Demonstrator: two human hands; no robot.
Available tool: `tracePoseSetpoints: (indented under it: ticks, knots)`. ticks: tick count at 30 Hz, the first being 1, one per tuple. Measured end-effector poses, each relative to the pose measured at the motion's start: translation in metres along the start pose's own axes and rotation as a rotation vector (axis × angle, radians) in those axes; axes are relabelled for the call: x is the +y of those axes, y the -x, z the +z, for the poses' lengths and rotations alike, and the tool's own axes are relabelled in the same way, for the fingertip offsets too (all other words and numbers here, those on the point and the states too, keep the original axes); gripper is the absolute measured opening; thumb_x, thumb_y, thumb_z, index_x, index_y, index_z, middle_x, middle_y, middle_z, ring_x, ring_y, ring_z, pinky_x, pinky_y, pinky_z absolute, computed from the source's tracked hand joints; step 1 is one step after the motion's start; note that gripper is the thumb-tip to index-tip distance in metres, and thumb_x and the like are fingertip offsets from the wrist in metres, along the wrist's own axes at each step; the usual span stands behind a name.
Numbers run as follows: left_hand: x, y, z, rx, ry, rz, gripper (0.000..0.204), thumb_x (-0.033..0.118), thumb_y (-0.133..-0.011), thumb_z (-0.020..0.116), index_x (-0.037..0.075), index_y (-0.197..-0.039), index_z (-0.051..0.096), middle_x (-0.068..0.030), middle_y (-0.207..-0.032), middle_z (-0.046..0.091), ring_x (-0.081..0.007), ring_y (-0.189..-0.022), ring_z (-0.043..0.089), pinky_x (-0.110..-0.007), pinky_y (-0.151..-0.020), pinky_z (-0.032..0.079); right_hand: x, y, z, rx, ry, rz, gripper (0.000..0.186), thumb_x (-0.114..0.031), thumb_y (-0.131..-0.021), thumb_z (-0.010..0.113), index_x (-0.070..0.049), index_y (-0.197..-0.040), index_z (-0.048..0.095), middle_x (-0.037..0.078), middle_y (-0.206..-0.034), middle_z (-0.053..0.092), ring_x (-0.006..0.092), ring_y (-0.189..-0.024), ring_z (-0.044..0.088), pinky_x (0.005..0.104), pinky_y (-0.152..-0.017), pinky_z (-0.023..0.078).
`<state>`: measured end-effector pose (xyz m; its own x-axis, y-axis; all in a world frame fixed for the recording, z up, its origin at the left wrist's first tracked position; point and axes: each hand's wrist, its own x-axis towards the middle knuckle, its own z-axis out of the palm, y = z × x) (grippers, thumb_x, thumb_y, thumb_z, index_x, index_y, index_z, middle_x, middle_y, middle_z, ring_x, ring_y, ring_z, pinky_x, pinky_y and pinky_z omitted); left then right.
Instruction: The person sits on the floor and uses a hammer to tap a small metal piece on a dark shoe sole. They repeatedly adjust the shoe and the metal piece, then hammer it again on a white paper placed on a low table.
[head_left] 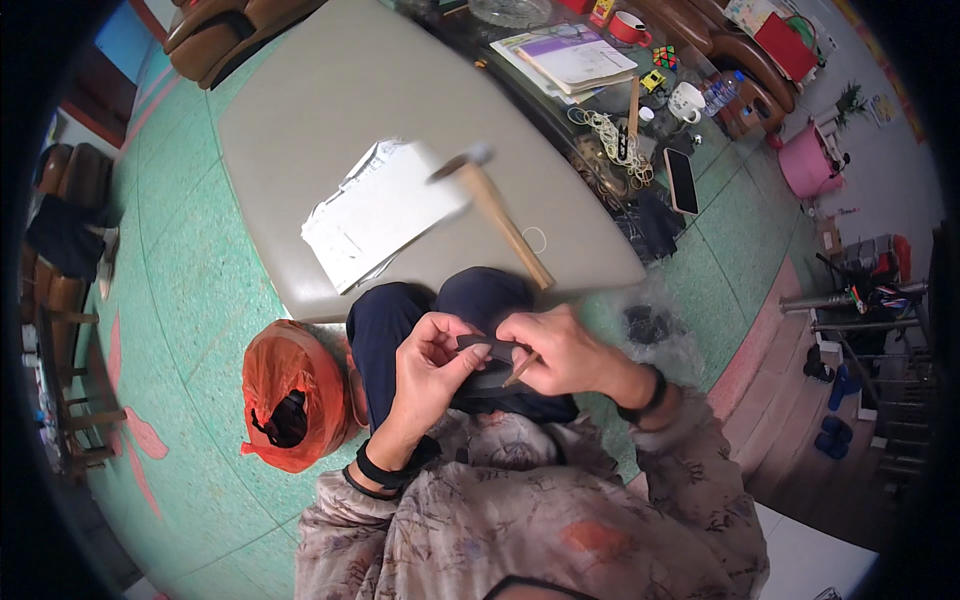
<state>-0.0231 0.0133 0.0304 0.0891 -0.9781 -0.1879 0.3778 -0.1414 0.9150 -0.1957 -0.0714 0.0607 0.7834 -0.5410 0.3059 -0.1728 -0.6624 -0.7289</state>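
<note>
Above my lap, my left hand (436,358) pinches one end of a small dark strip (492,345) between thumb and fingers. The other end of the strip is at the fingertips of my right hand (566,350). A short, thin wooden stick or handle (521,369) also pokes out of my right hand, pointing down and left; the rest of it is hidden by the fingers. Just ahead, a hammer (510,230) with a wooden handle lies on the grey padded bench. To its left is a stack of white paper sheets (375,212) with ragged edges.
The grey padded bench (310,110) stands in front of my knees. An orange plastic bag (275,370) with dark pieces inside sits on the green floor at left. At right, a low table carries papers (580,62), a white mug (686,101), bundled cord (622,145) and a phone (681,181).
</note>
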Motion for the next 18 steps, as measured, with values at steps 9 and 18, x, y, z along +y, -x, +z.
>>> tracePoseSetpoints:
  ticks: [9, 18]
  knots:
    - [0.005, -0.001, -0.001, -0.020, 0.074, -0.023, 0.019, -0.006, -0.079, 0.064, 0.002, -0.090, 0.051, -0.0059, -0.089, 0.059, -0.0095, -0.074, 0.060, -0.022, -0.066, 0.051, 0.001, 0.003, 0.015, 0.119, -0.049, -0.076, 0.013, -0.002, -0.075, 0.060, -0.002, -0.084, 0.050, 0.011, -0.053, 0.051, 0.0270, -0.046, 0.056, 0.0346, -0.042, 0.041]
    - [0.003, 0.005, -0.002, -0.027, 0.047, 0.125, 0.017, -0.006, -0.079, 0.065, 0.000, -0.089, 0.054, -0.0083, -0.095, 0.060, -0.0098, -0.077, 0.060, -0.021, -0.070, 0.049, 0.002, 0.002, 0.019, 0.179, 0.008, -0.119, 0.014, -0.001, -0.074, 0.062, -0.002, -0.084, 0.052, 0.010, -0.053, 0.052, 0.0242, -0.045, 0.057, 0.0328, -0.042, 0.043]
